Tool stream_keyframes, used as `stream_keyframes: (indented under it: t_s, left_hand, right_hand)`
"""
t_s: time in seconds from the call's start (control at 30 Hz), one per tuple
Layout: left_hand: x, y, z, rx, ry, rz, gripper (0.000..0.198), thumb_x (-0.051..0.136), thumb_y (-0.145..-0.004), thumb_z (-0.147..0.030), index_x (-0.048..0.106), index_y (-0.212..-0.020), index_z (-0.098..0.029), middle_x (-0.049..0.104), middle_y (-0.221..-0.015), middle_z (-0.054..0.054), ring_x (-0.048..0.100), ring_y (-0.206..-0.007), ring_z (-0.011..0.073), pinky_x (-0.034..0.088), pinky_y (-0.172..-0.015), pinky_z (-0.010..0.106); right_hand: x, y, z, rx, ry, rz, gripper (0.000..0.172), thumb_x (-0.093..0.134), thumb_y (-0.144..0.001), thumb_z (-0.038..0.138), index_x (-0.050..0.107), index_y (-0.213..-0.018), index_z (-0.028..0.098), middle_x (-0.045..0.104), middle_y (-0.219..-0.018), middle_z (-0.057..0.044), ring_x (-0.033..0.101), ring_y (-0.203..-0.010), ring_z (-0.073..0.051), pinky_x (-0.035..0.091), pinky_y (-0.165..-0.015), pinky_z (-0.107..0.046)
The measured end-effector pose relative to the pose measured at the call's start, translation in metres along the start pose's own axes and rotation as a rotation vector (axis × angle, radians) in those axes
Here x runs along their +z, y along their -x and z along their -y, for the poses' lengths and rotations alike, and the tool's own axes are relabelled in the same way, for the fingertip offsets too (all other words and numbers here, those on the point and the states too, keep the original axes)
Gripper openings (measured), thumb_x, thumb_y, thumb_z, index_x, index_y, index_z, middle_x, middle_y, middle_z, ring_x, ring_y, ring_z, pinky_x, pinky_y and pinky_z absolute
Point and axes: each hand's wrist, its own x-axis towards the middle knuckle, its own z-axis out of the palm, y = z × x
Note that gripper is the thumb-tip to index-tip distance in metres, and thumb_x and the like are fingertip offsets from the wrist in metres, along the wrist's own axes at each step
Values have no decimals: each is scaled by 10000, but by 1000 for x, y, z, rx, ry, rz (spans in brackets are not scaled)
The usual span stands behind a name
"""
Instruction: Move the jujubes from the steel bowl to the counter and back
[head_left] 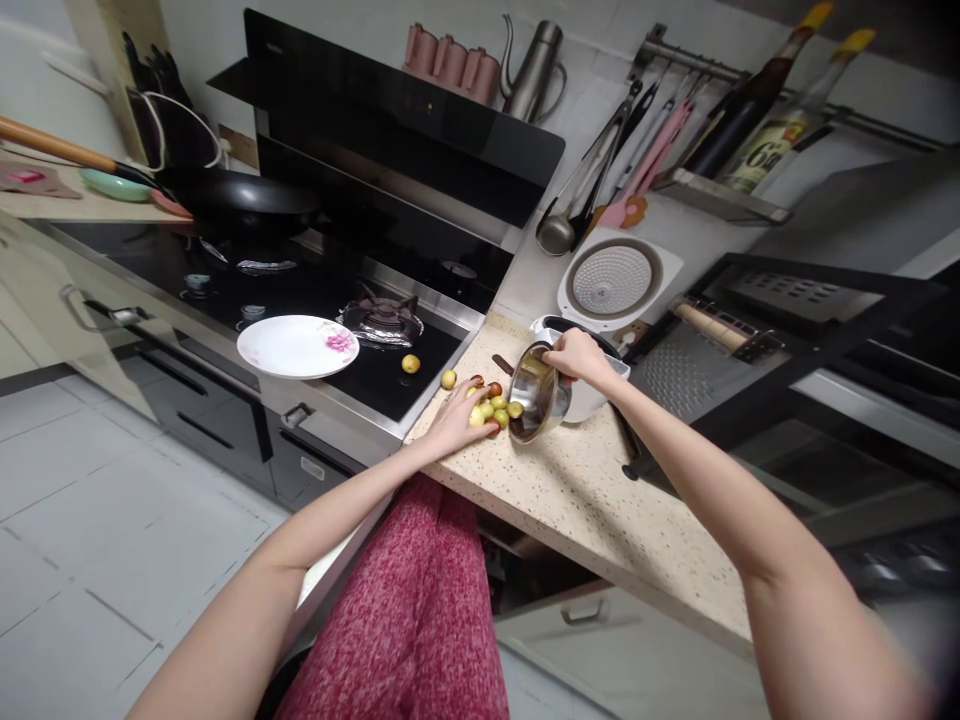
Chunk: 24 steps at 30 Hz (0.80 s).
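Observation:
My right hand [579,356] grips the rim of a small steel bowl [537,392] and holds it tipped on its side, mouth toward a heap of several small yellow-green and red fruits [496,404] on the speckled countertop [600,490]. My left hand [457,412] lies over the near side of the heap, fingers curved around the fruits. One fruit [448,379] sits apart at the counter's edge, another [409,364] on the black hob.
A white plate [297,346] with a pink flower rests on the hob [315,290] beside a foil-lined burner. A black pan [247,205] stands farther back. An open rice cooker [611,290] stands behind the bowl, a black rack [787,330] to the right.

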Motion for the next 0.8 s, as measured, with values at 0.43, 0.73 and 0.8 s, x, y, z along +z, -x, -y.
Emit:
stream_keyframes:
  t_s: [0.43, 0.73, 0.8]
  left_hand:
    - [-6, 3, -2, -8, -46, 17, 671, 749, -887, -477, 530, -1458, -200, 389, -1623, 191, 360, -1545, 393, 353, -1252, 590]
    - [-4, 2, 0, 13, -89, 5, 684, 735, -905, -482, 496, -1483, -205, 423, -1589, 189, 415, -1510, 373, 375, -1251, 553]
    - [-5, 3, 0, 13, -97, -8, 683, 713, -921, -501, 485, -1489, -200, 421, -1594, 192, 406, -1517, 370, 373, -1252, 548]
  right_hand:
    - [-4, 47, -75, 20, -268, -93, 322, 613, -765, 278, 467, -483, 228, 525, -396, -29, 612, -466, -197, 453, -500, -271]
    - [60, 108, -133, 189, -952, 87, 449, 781, -618, 532, 525, -449, 205, 477, -355, 7, 389, -321, -82, 300, -359, -225]
    - [72, 117, -130, 193, -999, 100, 489, 788, -618, 560, 499, -432, 212, 466, -358, 11, 377, -335, -78, 293, -380, -232]
